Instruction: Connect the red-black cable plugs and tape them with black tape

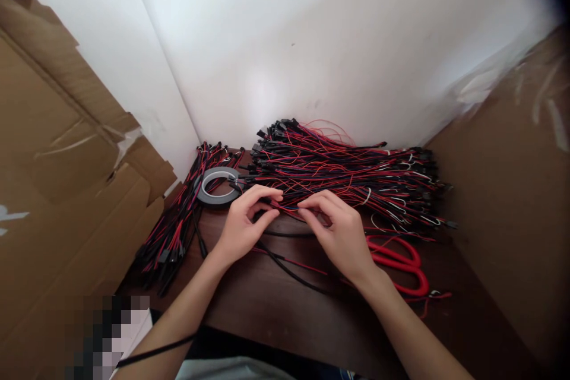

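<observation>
My left hand (244,222) and my right hand (339,231) meet at the middle of a dark wooden table (285,314). Both pinch thin red and black wires (289,208) at the near edge of a big wire pile (347,175). The fingertips of the two hands almost touch. A roll of black tape (217,186) lies just left of my left hand. Red-handled scissors (401,264) rest on the table right behind my right wrist.
A second bundle of red and black wires (176,225) runs along the table's left side. Cardboard sheets (57,178) lean at the left and cardboard (512,190) stands at the right. A white wall (312,47) closes the back. Loose black and red leads (289,267) cross the table between my forearms.
</observation>
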{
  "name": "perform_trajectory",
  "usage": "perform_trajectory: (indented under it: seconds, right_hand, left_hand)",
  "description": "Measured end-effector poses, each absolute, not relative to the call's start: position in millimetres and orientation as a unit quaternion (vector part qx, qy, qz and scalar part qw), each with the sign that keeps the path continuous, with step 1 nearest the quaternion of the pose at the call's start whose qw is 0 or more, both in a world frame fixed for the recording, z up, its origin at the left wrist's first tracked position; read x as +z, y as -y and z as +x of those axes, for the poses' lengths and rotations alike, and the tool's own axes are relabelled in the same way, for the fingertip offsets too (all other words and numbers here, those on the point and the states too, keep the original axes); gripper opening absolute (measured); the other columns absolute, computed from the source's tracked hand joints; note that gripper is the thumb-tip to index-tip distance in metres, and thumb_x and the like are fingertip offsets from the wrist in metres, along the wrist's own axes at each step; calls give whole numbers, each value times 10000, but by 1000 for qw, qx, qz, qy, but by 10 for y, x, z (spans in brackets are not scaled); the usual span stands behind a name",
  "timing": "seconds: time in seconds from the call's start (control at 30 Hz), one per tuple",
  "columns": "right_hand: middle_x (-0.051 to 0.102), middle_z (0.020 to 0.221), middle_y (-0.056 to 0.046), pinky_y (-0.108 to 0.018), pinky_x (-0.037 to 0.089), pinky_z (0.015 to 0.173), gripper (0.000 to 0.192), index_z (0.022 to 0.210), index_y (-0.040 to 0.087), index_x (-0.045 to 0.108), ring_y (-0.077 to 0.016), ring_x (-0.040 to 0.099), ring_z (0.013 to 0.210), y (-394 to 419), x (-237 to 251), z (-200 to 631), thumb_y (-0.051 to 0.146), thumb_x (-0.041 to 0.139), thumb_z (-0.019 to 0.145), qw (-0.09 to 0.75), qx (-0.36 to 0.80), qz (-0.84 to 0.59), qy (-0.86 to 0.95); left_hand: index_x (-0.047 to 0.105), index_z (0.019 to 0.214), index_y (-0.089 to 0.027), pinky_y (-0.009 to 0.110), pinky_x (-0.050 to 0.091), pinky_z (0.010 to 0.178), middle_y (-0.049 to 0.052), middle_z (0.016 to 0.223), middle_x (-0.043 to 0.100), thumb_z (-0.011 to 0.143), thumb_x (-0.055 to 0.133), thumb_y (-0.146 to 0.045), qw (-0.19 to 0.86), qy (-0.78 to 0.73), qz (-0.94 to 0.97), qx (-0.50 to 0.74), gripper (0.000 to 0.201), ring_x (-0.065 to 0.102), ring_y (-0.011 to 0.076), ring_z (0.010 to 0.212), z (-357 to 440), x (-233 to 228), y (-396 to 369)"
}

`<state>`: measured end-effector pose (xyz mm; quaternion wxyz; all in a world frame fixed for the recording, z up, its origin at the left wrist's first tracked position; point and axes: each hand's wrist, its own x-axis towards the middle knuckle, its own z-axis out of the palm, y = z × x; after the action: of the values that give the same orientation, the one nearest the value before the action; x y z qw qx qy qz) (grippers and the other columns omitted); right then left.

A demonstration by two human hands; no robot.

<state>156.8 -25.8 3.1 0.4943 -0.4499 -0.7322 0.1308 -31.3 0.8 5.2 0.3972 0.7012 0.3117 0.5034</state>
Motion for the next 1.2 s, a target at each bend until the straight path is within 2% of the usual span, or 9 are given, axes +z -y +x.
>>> perform_trajectory:
  seconds: [0.13,0.37,0.57,0.73,0.83,0.97,1.07,1.13,1.2]
  right_hand:
    - [618,842,-39,-278,491,656,75,866,186,660,-156,595,755,275,65,1585,152,599,896,493,163,-457,722]
    - [598,755,-21,-288,468,624,142,768,195,627,-155,561,680,283,62,1570,223,599,905,453,196,-465,735]
    - [642,866,-50,-317,481,756,141,762,193,586,-187,612,830,267,29,1532,191,585,903,480,195,-449,728]
    - [653,732,-14,-277,451,613,161,760,192,603,-160,598,665,283,35,1524,243,583,911,463,290,-459,701]
    - [651,745,-19,-275,458,628,172,754,191,597,-162,600,684,285,60,1536,251,579,914,469,290,-454,700]
    - [617,750,-18,-276,447,618,137,773,194,576,-160,582,682,277,52,1548,228,602,903,459,218,-435,743]
    - [605,761,-23,-279,457,634,116,799,196,564,-161,588,695,274,17,1549,175,576,912,459,161,-421,766]
    - [612,772,-31,-289,469,659,117,819,198,569,-168,597,716,273,4,1560,155,544,925,453,135,-420,775]
    - [620,775,-32,-295,473,666,108,834,197,578,-171,599,719,271,8,1583,157,541,927,447,120,-424,778]
  left_hand:
    - [730,887,-150,250,579,772,59,920,667,796,700,-148,446,-330,641,530,96,652,145,854,-319,57,-26]
    - [749,861,-131,296,609,731,53,819,728,691,809,-227,519,-390,527,548,205,689,157,733,-289,58,-10]
    - [753,823,-134,232,592,718,48,812,745,639,848,-205,600,-387,438,546,220,689,122,691,-286,52,-6]
    - [756,780,-130,198,589,691,45,788,747,603,867,-182,640,-377,379,552,215,683,101,660,-282,80,-20]
    - [755,775,-124,206,592,677,50,777,747,584,877,-186,645,-380,366,552,234,675,99,638,-285,98,-24]
    - [747,765,-125,215,589,670,46,768,740,581,880,-210,628,-388,381,557,242,668,103,629,-288,101,-14]
    - [735,781,-130,243,587,672,45,780,731,641,848,-250,584,-403,436,554,216,670,121,645,-292,94,7]
    - [726,800,-136,259,578,664,49,798,717,714,797,-265,503,-405,524,556,170,667,138,678,-304,93,20]
    - [729,838,-150,267,560,681,56,827,703,790,734,-250,364,-385,649,546,111,656,149,736,-327,95,23]
